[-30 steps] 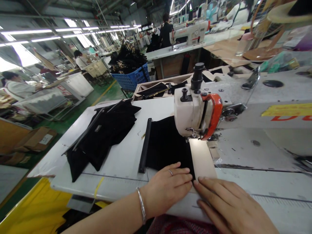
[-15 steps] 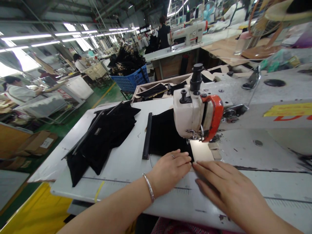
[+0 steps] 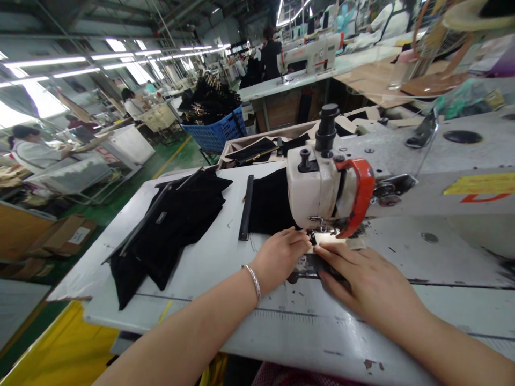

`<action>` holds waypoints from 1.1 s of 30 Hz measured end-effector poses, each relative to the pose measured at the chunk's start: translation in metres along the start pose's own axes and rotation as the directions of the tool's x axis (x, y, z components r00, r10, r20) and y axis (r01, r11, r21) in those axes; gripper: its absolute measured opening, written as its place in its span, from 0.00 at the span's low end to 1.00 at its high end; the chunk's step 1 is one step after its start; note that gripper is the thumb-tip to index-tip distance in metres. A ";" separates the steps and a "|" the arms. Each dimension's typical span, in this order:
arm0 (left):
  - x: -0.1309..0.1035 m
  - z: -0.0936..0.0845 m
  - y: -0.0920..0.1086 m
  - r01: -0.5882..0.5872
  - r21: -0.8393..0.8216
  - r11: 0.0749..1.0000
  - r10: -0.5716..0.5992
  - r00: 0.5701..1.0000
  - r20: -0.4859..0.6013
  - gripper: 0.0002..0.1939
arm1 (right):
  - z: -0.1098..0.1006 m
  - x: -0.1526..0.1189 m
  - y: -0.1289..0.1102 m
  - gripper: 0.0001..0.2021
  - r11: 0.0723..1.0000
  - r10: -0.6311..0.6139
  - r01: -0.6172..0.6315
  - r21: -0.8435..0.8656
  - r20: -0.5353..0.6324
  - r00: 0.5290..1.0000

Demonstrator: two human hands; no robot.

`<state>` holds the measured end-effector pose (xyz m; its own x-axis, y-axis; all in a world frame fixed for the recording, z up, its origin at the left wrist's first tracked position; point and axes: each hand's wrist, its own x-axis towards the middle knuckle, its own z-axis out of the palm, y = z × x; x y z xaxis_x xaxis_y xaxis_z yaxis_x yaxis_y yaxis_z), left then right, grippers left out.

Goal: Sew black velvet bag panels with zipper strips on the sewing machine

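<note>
A sewing machine [image 3: 314, 185] with an orange guard stands at the centre right, its needle area lit. Under its head lies a black fabric piece [image 3: 269, 203] with a dark strip along its left edge. My left hand [image 3: 281, 254] rests flat on the near edge of this fabric, fingers stretched toward the needle. Just right of it, my right hand [image 3: 362, 273] lies with fingers extended at the near side of the presser foot, touching the work. A stack of black pieces [image 3: 173, 225] is spread on the table's left part.
Behind the machine is an open box [image 3: 227, 153] of black pieces. A blue crate [image 3: 217, 131] piled with black items stands beyond. A yellow sheet [image 3: 60, 343] hangs at lower left. Other people sit or stand at machines farther back.
Both hands and the black fabric have moved away from me, deeper under the machine head. A dark metal part of the table near the needle is now uncovered.
</note>
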<state>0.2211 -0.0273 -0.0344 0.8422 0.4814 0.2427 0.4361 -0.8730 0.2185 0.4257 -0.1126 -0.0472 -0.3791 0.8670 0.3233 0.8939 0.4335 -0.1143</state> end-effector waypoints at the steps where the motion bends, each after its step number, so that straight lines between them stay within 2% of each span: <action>1: 0.002 0.000 -0.001 0.023 -0.016 1.000 -0.023 1.000 0.006 0.09 | 0.001 0.001 0.001 0.21 1.000 0.008 -0.008 -0.007 -0.001 1.000; 7: 0.008 0.003 -0.003 0.161 -0.040 0.986 -0.163 0.985 -0.057 0.11 | 0.008 0.007 0.004 0.23 1.000 0.031 -0.031 0.004 0.022 0.999; 14: 0.011 0.003 -0.003 0.212 -0.013 0.977 -0.212 0.973 -0.085 0.12 | 0.009 0.010 0.005 0.23 0.997 0.064 -0.066 0.044 0.031 0.997; 22: 0.013 0.002 -0.002 0.230 0.005 0.973 -0.229 0.969 -0.090 0.13 | 0.007 0.011 0.000 0.24 0.993 0.076 -0.079 0.090 0.040 0.996; 33: 0.005 0.009 -0.002 0.220 -0.111 0.969 -0.236 0.957 -0.166 0.11 | 0.011 0.004 0.001 0.20 0.995 0.055 -0.049 0.084 -0.069 0.996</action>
<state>0.2275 -0.0235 -0.0425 0.6508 0.6801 0.3374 0.5726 -0.7315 0.3701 0.4221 -0.1063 -0.0568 -0.3122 0.8705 0.3804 0.8882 0.4095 -0.2082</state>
